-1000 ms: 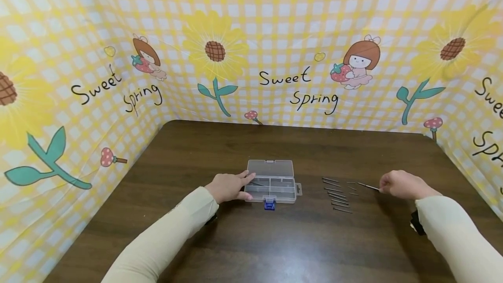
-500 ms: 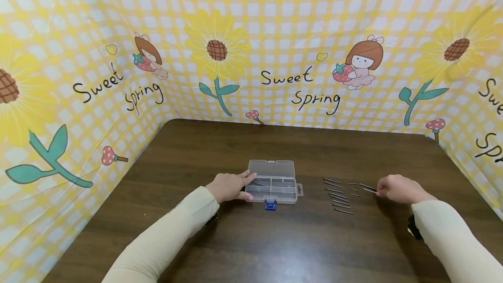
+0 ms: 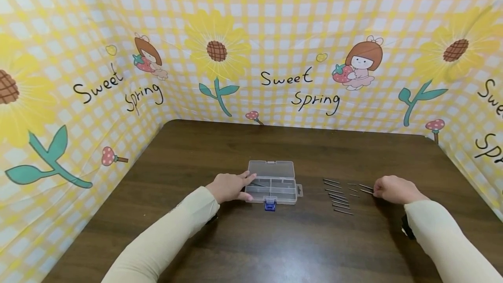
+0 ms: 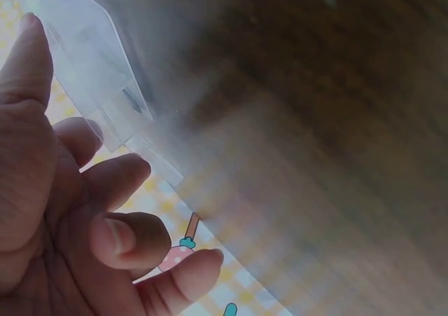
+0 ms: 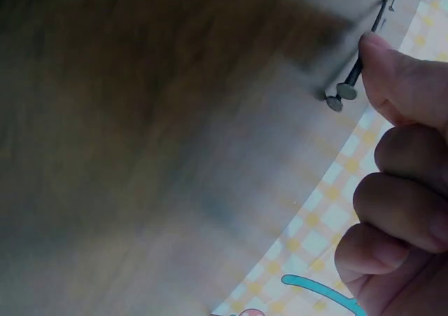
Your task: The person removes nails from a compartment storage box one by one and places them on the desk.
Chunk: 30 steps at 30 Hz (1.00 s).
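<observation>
A clear plastic compartment box lies with its lid raised, a thin dark item in its back-left section. My left hand rests at the box's left end, thumb by the front corner and a finger on the rim. My right hand is low over the table on the right, thumb and finger pinching a nail. Close beside it in the right wrist view is a second round head, either another nail or a reflection. In the head view another nail lies just behind the pinched one.
Several long nails lie in a column on the brown table, with a few smaller nails to their right. The box has a blue latch in front. Patterned fabric encloses the back and sides.
My right hand has moved left and slightly nearer. A second nail has come into view beside the one at my fingertips. My left hand stays on the box.
</observation>
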Motion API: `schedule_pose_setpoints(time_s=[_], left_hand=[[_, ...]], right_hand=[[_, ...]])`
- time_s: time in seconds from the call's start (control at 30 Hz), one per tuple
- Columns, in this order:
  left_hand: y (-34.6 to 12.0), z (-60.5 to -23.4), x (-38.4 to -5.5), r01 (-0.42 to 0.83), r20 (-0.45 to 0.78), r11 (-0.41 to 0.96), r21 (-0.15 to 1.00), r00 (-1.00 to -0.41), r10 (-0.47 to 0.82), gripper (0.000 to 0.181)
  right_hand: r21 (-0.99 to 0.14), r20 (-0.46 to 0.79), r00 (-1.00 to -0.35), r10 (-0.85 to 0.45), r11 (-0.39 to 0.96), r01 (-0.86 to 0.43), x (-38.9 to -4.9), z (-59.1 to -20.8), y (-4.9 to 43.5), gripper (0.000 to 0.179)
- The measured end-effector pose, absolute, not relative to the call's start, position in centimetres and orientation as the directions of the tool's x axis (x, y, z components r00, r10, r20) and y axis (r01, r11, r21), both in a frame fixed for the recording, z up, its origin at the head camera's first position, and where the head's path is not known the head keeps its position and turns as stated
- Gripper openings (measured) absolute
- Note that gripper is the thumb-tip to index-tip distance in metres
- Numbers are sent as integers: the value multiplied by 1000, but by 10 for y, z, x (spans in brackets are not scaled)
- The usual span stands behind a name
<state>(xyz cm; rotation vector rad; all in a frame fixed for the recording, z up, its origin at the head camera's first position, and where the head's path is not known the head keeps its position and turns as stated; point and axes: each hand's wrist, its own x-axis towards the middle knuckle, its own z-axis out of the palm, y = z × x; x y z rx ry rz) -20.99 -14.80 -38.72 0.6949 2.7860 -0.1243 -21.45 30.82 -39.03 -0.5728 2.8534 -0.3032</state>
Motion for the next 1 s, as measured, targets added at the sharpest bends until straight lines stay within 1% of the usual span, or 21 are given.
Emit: schedule_pose_setpoints(time_s=[0.27,0.5,0.6,0.8,1.0], left_hand=[[-147,-385,-209,462,-301,887,-7,-847,439,76],[-146,-385,-211,465,-305,885,-19,-846,438,76],[-146,-386,-210,463,-305,886,-14,-846,437,75],[-146,-386,-209,461,-298,887,-19,-850,435,75],[-146,-385,-209,464,-289,886,-17,-850,440,75]], right_hand=[[-214,-179,-904,-389,912,-350,-216,-392,304,11],[-205,-188,-905,-382,916,-345,-215,-384,299,20],[-202,-178,-904,-390,913,-354,-216,-380,295,19],[-254,-141,-891,-431,886,-388,-220,-378,289,9],[-326,-98,-876,-472,847,-420,-221,-384,284,10]])
